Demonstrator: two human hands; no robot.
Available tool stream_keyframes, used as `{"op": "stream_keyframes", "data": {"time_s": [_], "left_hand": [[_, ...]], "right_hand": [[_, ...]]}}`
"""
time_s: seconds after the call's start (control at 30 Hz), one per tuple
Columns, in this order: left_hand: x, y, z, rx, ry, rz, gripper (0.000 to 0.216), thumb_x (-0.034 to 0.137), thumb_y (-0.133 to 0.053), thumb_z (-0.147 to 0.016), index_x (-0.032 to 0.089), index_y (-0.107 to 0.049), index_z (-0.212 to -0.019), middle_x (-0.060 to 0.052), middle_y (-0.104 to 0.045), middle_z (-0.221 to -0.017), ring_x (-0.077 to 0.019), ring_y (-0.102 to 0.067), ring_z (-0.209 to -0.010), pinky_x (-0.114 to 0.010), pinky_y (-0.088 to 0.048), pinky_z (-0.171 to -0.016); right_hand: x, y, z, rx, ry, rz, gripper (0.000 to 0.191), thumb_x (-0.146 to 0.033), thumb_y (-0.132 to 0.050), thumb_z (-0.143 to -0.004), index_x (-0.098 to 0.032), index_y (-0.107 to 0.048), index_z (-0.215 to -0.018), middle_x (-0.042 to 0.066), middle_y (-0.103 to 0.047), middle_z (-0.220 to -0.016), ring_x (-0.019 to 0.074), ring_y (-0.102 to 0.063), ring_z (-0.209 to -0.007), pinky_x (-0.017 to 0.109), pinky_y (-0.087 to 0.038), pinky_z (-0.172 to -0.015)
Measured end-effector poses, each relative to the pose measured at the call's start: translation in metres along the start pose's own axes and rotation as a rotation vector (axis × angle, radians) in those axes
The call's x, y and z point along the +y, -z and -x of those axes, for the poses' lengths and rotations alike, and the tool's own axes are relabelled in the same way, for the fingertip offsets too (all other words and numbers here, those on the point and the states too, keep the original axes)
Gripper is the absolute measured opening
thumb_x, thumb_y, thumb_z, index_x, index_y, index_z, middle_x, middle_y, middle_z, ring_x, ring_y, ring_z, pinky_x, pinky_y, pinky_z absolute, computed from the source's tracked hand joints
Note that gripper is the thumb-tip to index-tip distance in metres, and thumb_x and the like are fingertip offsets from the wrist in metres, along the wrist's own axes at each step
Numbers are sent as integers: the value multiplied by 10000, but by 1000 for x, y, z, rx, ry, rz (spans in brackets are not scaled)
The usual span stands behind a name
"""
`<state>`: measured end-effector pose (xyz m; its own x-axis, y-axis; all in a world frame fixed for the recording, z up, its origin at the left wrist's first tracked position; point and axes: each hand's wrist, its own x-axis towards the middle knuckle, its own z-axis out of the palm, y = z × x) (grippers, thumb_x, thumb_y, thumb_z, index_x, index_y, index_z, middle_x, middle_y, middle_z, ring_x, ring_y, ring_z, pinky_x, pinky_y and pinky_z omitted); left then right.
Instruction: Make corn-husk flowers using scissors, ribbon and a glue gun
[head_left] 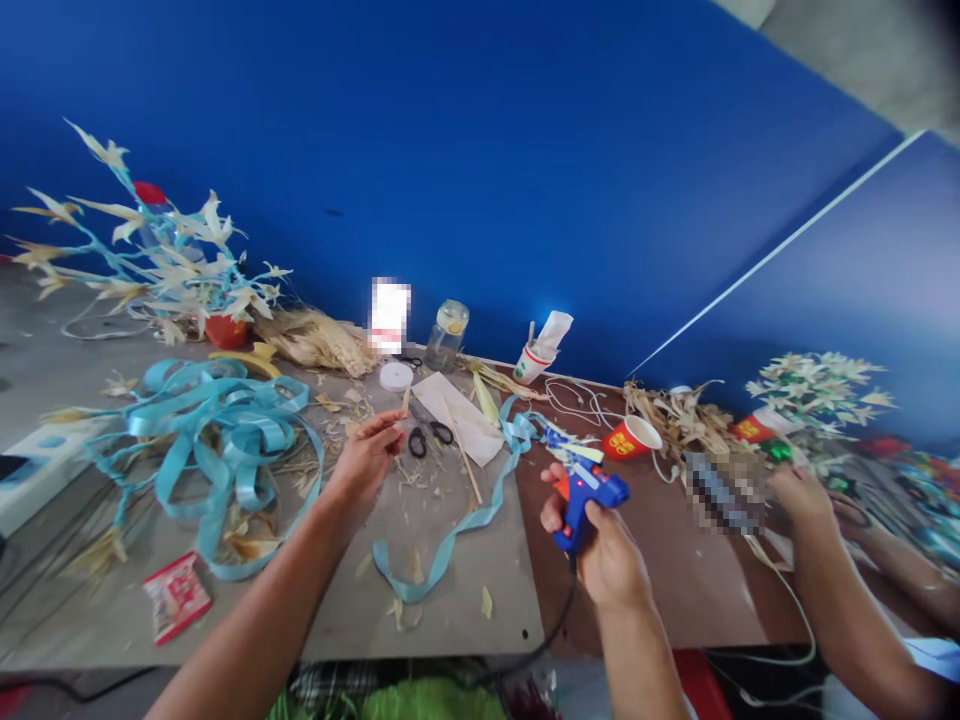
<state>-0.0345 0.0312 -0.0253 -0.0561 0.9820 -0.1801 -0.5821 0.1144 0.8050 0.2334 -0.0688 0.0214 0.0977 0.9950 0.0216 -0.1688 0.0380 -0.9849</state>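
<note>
My right hand [611,560] is wrapped round a blue hot glue gun [585,495] with an orange trigger and a small red light. Its nozzle end lies behind pale strips and blue-white material, so I cannot make out the tip. My left hand [373,450] pinches a small strip of dried corn husk [406,402] above the grey table. Just right of those fingers lie scissors [429,438] with black handles, beside a white sheet [465,420] and a thin stick [463,450]. A blue ribbon [480,518] curls across the table between my hands.
Piled blue ribbon [217,425] lies left, before a husk-flower arrangement [214,250] in a red pot. A glass jar [448,335], a roll of white tape [396,376] and a red paper cup [632,438] stand farther back. Another person's hands [802,495] work at right. Cables run nearby.
</note>
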Motion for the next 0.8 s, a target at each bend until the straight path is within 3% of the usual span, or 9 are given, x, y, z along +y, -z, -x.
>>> {"op": "stream_keyframes", "data": {"time_s": [0.13, 0.2, 0.3, 0.47, 0.6, 0.8], "left_hand": [[1, 2, 1, 0, 5, -3, 298, 239, -742, -543, 142, -685, -819, 10, -573, -601, -77, -476, -541, -204, -347, -527], [0, 4, 0, 13, -5, -11, 293, 249, -734, -553, 139, -687, -820, 16, -559, -569, -75, -462, -523, -203, -339, -523], [-2, 6, -2, 23, -37, -19, 283, 251, -720, -569, 141, -691, -827, 16, -555, -552, -81, -456, -514, -211, -337, -522], [-4, 11, -5, 44, -66, -31, 253, 229, -712, -580, 158, -704, -823, 6, -590, -601, -84, -470, -539, -214, -344, -538], [-3, 12, -3, 55, -75, -68, 245, 227, -708, -599, 163, -709, -836, 7, -594, -618, -81, -465, -554, -209, -352, -555], [-1, 4, 0, 86, -52, -127, 241, 236, -720, -585, 165, -713, -816, 5, -615, -644, -80, -481, -566, -209, -371, -570]], "right_hand": [[-2, -47, -19, -253, 23, -215, 498, -529, -614, -684, -179, -590, -1038, -23, -481, -551, 106, -391, -484, 254, -335, -485], [10, -69, -29, -317, -18, -143, 442, -433, -673, -676, -188, -588, -1034, -50, -460, -518, 92, -391, -463, 235, -325, -476], [34, -90, -38, -368, -13, 46, 367, -397, -669, -701, -187, -615, -997, -15, -571, -611, 105, -475, -492, 246, -390, -489], [57, -95, -43, -301, 155, 339, 327, -396, -585, -775, -196, -608, -1033, 79, -679, -946, 206, -634, -818, 331, -516, -718], [61, -93, -45, -323, 212, 486, 280, -377, -541, -802, -197, -608, -1006, 72, -683, -898, 204, -639, -782, 319, -522, -698], [63, -93, -47, -330, 260, 527, 233, -353, -521, -813, -202, -609, -968, 68, -675, -893, 203, -639, -791, 319, -516, -722]]}}
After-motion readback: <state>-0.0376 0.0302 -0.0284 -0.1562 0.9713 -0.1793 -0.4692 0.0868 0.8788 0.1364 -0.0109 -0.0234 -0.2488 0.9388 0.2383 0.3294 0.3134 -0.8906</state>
